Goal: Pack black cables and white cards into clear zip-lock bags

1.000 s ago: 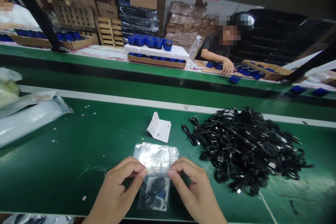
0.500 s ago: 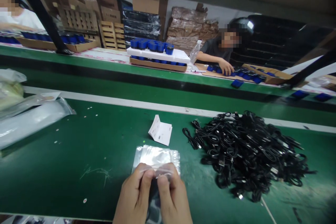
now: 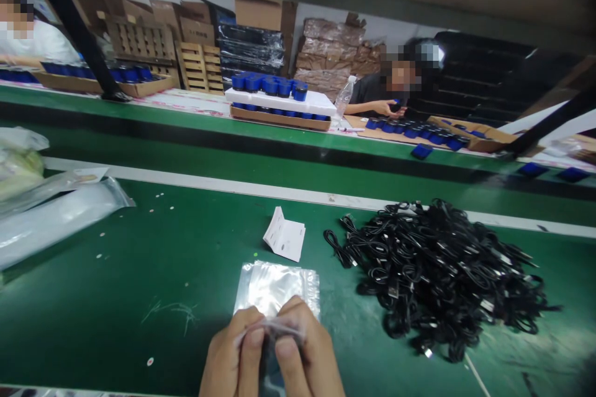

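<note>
Drawn together and lowered toward the near edge since the earlier frames, the left hand (image 3: 230, 347) and right hand (image 3: 305, 347) now almost meet. Both pinch the top of a clear plastic zip bag (image 3: 274, 327), holding it narrowly between thumbs and fingers. Its dark contents hang below, mostly hidden by the hands and too obscured to identify. Just behind the hands, a stack of flat clear bags (image 3: 277, 285) lies on the green table (image 3: 102, 316), and the hands overlap its near edge. Farther back sits a folded white leaflet (image 3: 285, 234). To the right, a large heap of black cables (image 3: 437, 279) lies close by, while rolled plastic sheeting (image 3: 51, 217) lies at the left. Across the far table, a co-worker (image 3: 377, 90) holds a small dark item in both hands above rows of blue-capped items (image 3: 410, 130). A white foam tray (image 3: 279, 99) with more blue-capped items and a plastic water bottle (image 3: 345, 96) stand to that person's left.
</note>
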Demonstrator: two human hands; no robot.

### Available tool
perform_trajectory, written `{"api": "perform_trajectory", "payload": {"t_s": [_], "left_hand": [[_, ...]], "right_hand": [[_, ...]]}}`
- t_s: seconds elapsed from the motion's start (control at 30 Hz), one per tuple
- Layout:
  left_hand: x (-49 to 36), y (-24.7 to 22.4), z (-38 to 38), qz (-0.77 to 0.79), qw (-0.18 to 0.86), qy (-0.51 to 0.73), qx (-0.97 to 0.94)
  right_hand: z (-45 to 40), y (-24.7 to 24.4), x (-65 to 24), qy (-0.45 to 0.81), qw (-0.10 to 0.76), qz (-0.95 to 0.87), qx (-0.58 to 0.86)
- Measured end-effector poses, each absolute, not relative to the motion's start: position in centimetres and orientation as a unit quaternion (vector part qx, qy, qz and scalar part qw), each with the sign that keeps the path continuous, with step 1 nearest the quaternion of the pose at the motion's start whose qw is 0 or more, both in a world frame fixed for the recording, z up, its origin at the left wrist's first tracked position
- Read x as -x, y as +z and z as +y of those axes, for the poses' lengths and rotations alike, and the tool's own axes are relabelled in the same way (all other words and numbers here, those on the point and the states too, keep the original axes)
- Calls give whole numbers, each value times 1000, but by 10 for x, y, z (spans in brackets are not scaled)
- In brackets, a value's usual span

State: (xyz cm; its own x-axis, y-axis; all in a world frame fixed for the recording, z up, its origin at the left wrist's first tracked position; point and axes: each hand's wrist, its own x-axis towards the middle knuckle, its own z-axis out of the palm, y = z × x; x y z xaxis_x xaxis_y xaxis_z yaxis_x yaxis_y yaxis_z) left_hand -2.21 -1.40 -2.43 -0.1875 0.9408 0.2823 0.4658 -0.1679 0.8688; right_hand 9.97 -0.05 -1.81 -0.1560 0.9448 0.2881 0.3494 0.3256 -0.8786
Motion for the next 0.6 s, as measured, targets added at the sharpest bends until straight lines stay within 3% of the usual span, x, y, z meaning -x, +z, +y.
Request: {"api": "perform_trajectory", "payload": {"t_s": [0.13, 0.3, 0.6], "left_hand": [[33, -4, 1, 542, 304, 454, -639], [44, 3, 6, 547, 350, 432, -626], [40, 1, 8, 544, 314, 427, -651]], "right_hand": [[18, -1, -116, 423, 455, -657, 427], [28, 7, -132, 421, 418, -681, 429], [26, 0, -129, 377, 463, -686, 416]]}}
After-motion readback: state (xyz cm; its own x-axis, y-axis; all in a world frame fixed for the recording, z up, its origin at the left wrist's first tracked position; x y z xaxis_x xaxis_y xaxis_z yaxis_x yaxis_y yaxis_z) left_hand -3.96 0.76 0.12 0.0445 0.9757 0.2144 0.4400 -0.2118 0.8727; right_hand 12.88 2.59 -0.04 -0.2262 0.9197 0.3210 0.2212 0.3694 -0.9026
